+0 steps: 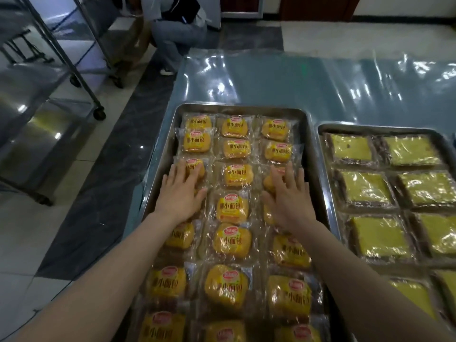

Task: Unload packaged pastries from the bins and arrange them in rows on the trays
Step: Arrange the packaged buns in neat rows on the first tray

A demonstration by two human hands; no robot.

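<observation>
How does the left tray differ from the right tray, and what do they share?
The left tray holds rounded orange buns with printed labels; the right tray holds flat yellow-green squares in plain wrap. The left hand and right hand lie flat on the left tray's buns; the right tray is untouched. Both are metal trays of wrapped pastries in rows.

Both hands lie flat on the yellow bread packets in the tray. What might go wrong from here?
1. The left hand and right hand press flat on soft bread packets; too much weight may squash them.
2. The glossy wrappers overlap, so sliding one may knock neighbouring rows askew.
3. The bread tray sits near the table edge on a slick plastic sheet; a sideways push might shift it outward.
</observation>
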